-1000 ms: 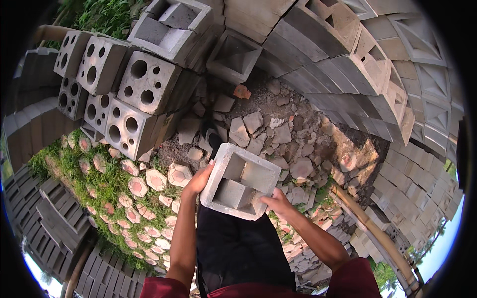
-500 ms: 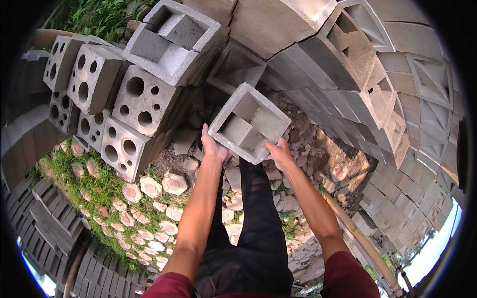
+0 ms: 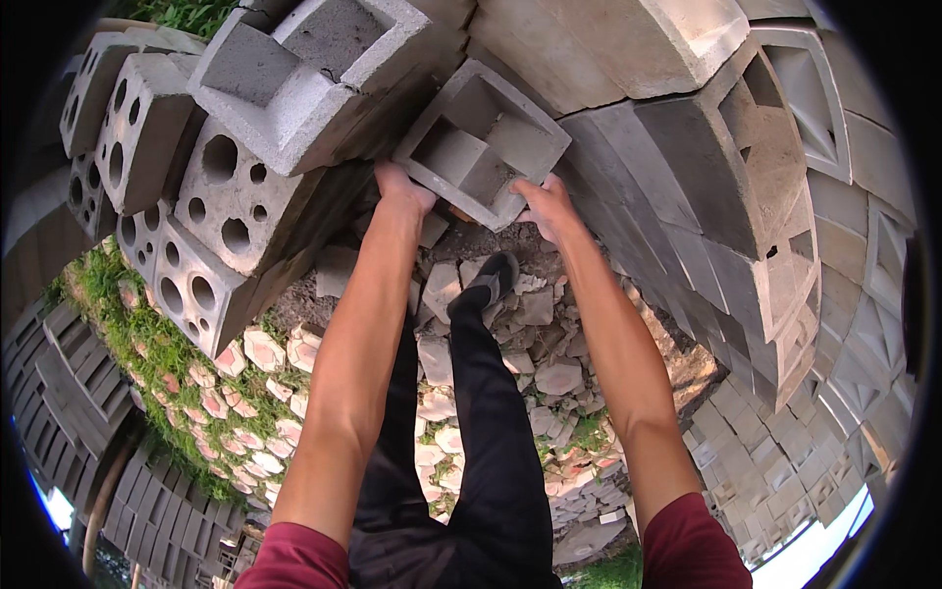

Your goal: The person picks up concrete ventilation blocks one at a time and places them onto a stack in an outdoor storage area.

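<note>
Both my arms reach forward to a square grey concrete block (image 3: 535, 140) with stepped hollow compartments in its open face. My left hand (image 3: 404, 187) grips its lower left side, the fingers partly hidden beneath it. At the lower right edge my right hand (image 3: 548, 208) holds on, thumb over the rim and the other fingers behind. The block is tilted, between a similar larger-looking block (image 3: 363, 83) on the left stack and the dark block wall on the right. Whether its underside rests on another block is hidden.
Blocks with round holes (image 3: 221, 201) are stacked at left. A tall row of grey blocks (image 3: 677, 167) rises at right, with patterned blocks beyond. Broken stones (image 3: 535, 309) cover the ground around my feet; hexagonal pavers (image 3: 263, 350) lie among grass.
The held block has moved forward, away from my body, into the gap between the stacks. It now covers the hollow block that showed there. My view has shifted closer to the stacks.
</note>
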Demonstrator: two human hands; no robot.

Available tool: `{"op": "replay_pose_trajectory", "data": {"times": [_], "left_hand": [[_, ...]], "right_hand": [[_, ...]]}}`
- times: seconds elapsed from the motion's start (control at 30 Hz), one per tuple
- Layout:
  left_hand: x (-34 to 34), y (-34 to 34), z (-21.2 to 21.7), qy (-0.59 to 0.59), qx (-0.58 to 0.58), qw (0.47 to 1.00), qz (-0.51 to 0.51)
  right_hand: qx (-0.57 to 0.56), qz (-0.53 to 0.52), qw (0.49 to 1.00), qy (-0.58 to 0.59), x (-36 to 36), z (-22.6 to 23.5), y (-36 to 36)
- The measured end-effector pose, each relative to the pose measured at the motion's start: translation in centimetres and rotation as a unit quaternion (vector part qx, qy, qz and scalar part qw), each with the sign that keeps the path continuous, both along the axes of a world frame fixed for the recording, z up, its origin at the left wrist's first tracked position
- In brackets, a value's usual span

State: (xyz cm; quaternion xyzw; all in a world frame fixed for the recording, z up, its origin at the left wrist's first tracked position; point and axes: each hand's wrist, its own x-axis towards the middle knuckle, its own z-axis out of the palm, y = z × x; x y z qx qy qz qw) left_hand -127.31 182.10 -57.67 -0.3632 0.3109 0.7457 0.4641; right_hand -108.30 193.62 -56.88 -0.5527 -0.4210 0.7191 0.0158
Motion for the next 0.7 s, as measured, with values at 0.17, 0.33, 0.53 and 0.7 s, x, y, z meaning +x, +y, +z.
{"op": "replay_pose_trajectory", "data": {"times": [0.17,0.33,0.53,0.7], "left_hand": [[-1.3,1.4,-1.6,0.021,-0.065,0.998,0.006],[-2.1,2.4,-1.6,0.051,-0.009,0.998,-0.018],[-1.2,2.7,-1.9,0.072,-0.034,0.997,-0.021],[-1.2,1.2,-2.1,0.095,-0.014,0.995,-0.017]], "right_hand": [[-0.025,0.0,0.999,0.04,-1.3,-0.4,1.5],[0.0,0.004,1.0,0.028,-2.1,-0.8,2.1],[-0.028,0.025,0.999,0.034,-1.4,-1.6,2.3],[-0.044,0.059,0.996,0.051,-1.7,0.0,2.5]]}}
